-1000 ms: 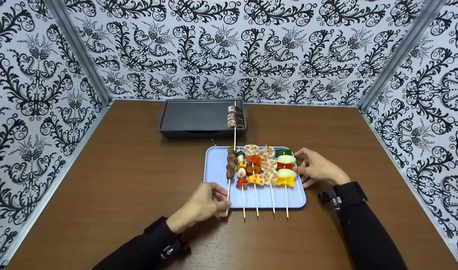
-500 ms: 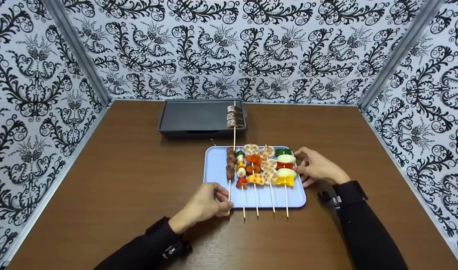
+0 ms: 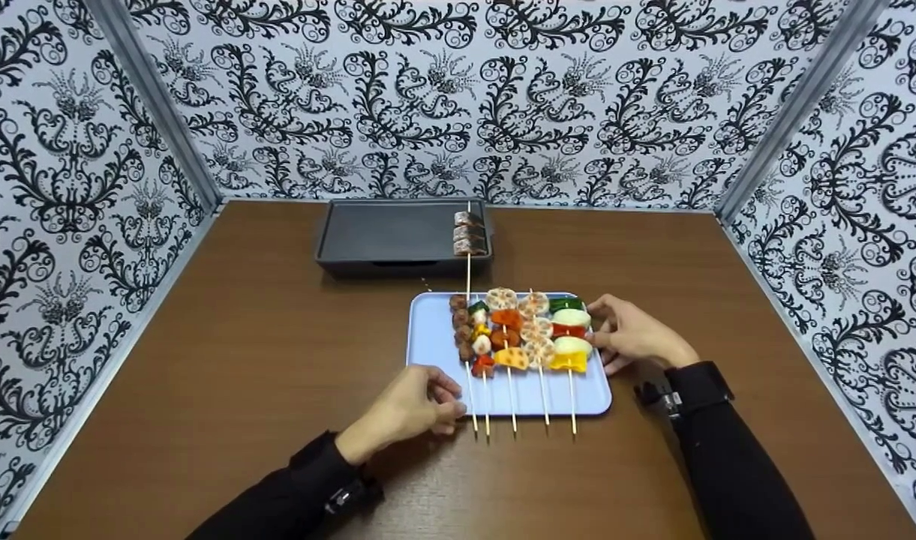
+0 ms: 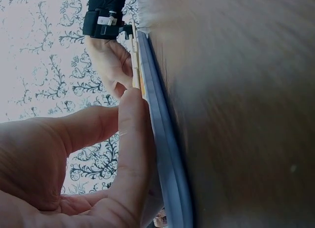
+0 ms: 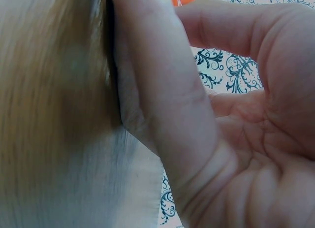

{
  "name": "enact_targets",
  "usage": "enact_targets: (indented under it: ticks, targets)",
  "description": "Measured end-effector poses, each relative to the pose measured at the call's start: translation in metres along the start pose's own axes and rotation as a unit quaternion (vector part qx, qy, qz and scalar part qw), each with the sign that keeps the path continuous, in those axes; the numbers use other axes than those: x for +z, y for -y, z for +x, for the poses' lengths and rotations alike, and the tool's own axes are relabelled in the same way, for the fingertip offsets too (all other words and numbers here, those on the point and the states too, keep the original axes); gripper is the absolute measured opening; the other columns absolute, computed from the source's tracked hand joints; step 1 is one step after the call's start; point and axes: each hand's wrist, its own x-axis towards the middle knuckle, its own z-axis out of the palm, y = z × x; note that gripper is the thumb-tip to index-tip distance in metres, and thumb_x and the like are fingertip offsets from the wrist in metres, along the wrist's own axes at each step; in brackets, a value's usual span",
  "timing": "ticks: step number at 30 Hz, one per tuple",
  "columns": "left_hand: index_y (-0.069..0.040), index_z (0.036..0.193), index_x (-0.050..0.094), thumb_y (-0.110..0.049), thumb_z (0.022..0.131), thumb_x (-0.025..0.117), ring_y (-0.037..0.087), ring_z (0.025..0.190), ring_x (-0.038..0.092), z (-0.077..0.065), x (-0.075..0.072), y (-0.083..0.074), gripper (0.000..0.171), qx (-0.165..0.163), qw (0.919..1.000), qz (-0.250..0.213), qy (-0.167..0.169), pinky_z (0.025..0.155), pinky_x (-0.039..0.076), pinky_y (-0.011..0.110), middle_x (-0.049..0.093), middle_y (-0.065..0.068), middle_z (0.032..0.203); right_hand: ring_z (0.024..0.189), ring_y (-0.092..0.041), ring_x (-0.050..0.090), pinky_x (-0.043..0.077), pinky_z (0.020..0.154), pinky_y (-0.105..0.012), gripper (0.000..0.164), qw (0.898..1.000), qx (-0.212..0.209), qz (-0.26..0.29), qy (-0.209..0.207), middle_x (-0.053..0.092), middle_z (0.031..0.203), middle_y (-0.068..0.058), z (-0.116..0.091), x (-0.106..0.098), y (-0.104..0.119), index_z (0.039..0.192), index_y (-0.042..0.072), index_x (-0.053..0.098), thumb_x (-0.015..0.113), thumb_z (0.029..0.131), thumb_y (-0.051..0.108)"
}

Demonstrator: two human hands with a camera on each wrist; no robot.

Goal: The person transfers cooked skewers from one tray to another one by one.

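In the head view my left hand has bent thumb and fingers at the front-left corner of a pale blue tray; the left wrist view hides whether they pinch its rim. My right hand holds the tray's right side, thumb over the rim. Several loaded skewers lie on the tray, sticks over the front edge. Leftmost, a meatball skewer slants, its stick just right of my left fingertips. Beside it lie a mushroom and pepper skewer, a carrot-topped mixed skewer, a lotus root skewer and an onion and pepper skewer.
Behind the tray stands a dark grey griddle. At its right side lies a skewer of browned, silvery chunks, its stick reaching toward the tray. Brown tabletop surrounds the tray, and patterned panels close off the back and sides.
The meatball skewer's stick has left my left fingers and swung right, near the neighbouring stick; its meatballs now slant. My left hand shifted slightly right. Right hand and tray hold still.
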Motion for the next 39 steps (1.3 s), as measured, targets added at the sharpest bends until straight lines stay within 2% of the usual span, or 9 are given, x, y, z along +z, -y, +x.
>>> enact_targets:
  ticks: [6, 13, 17, 20, 23, 25, 28, 33, 39]
  targets:
    - [0.009, 0.104, 0.065, -0.003, 0.088, 0.078, 0.022, 0.061, 0.070, 0.000, -0.004, -0.001, 0.023, 0.015, 0.9995, 0.026, -0.002, 0.059, 0.064, 0.039, 0.067, 0.014, 0.083, 0.069, -0.039, 0.068, 0.063, 0.062, -0.053, 0.056, 1.000, 0.004, -0.005, 0.002, 0.058, 0.098, -0.029, -0.007, 0.003, 0.013, 0.144, -0.001, 0.036, 0.064, 0.097, 0.001]
    - [0.004, 0.107, 0.068, -0.011, 0.090, 0.078, 0.026, 0.061, 0.071, -0.002, -0.010, -0.004, 0.026, 0.049, 0.9950, 0.082, -0.028, 0.056, 0.063, 0.043, 0.068, 0.010, 0.083, 0.070, -0.041, 0.068, 0.063, 0.063, -0.053, 0.056, 1.000, 0.001, -0.005, 0.007, 0.058, 0.098, -0.029, -0.018, 0.006, 0.027, 0.144, -0.003, 0.034, 0.064, 0.097, 0.002]
    - [0.001, 0.110, 0.068, -0.015, 0.090, 0.078, 0.025, 0.059, 0.071, -0.001, -0.015, -0.005, 0.027, 0.069, 0.9896, 0.118, -0.046, 0.052, 0.062, 0.036, 0.068, 0.006, 0.085, 0.070, -0.041, 0.067, 0.063, 0.064, -0.054, 0.056, 1.000, 0.004, -0.004, 0.006, 0.058, 0.097, -0.030, -0.017, 0.006, 0.025, 0.144, -0.002, 0.035, 0.065, 0.097, 0.001]
    - [-0.002, 0.110, 0.070, -0.019, 0.090, 0.079, 0.018, 0.060, 0.070, 0.001, -0.019, -0.006, 0.028, 0.093, 0.9802, 0.162, -0.066, 0.052, 0.059, 0.029, 0.070, 0.001, 0.086, 0.070, -0.040, 0.066, 0.063, 0.063, -0.055, 0.057, 1.000, 0.002, -0.008, 0.009, 0.058, 0.097, -0.030, -0.012, 0.005, 0.018, 0.144, -0.002, 0.035, 0.065, 0.096, 0.001]
    - [-0.006, 0.110, 0.071, -0.023, 0.089, 0.080, 0.013, 0.066, 0.070, 0.003, -0.024, -0.008, 0.029, 0.113, 0.9699, 0.197, -0.088, 0.056, 0.059, 0.028, 0.071, -0.001, 0.089, 0.068, -0.037, 0.066, 0.063, 0.062, -0.053, 0.057, 1.000, 0.003, -0.011, 0.008, 0.058, 0.097, -0.029, -0.005, 0.001, 0.008, 0.145, -0.001, 0.035, 0.065, 0.097, 0.003]
    - [-0.007, 0.111, 0.071, -0.025, 0.089, 0.081, 0.013, 0.071, 0.069, 0.005, -0.026, -0.009, 0.030, 0.126, 0.9630, 0.214, -0.104, 0.062, 0.058, 0.027, 0.072, 0.001, 0.092, 0.067, -0.035, 0.066, 0.063, 0.061, -0.053, 0.057, 1.000, 0.003, -0.010, 0.005, 0.058, 0.097, -0.028, -0.001, -0.001, 0.002, 0.145, 0.000, 0.035, 0.066, 0.097, 0.003]
    - [-0.009, 0.113, 0.070, -0.024, 0.087, 0.082, 0.017, 0.077, 0.070, 0.006, -0.030, -0.011, 0.032, 0.137, 0.9591, 0.215, -0.123, 0.067, 0.060, 0.029, 0.072, 0.007, 0.098, 0.067, -0.035, 0.066, 0.063, 0.061, -0.052, 0.058, 1.000, 0.005, -0.004, 0.002, 0.058, 0.098, -0.027, 0.000, -0.002, -0.001, 0.145, 0.001, 0.035, 0.067, 0.096, 0.004]
    - [-0.010, 0.117, 0.068, -0.025, 0.083, 0.086, 0.025, 0.088, 0.070, 0.010, -0.037, -0.016, 0.042, 0.146, 0.9509, 0.225, -0.154, 0.077, 0.060, 0.036, 0.067, 0.013, 0.106, 0.070, -0.038, 0.066, 0.063, 0.064, -0.054, 0.058, 1.000, 0.011, -0.001, 0.011, 0.057, 0.100, -0.029, -0.005, 0.000, 0.009, 0.146, 0.000, 0.035, 0.066, 0.096, 0.003]
    - [-0.008, 0.130, 0.063, -0.033, 0.078, 0.090, 0.026, 0.100, 0.061, 0.020, -0.047, -0.023, 0.064, 0.158, 0.9286, 0.271, -0.199, 0.086, 0.054, 0.036, 0.060, 0.010, 0.114, 0.071, -0.040, 0.066, 0.063, 0.064, -0.054, 0.059, 1.000, 0.003, 0.005, 0.012, 0.057, 0.099, -0.029, -0.016, 0.005, 0.024, 0.145, -0.003, 0.033, 0.067, 0.096, 0.003]
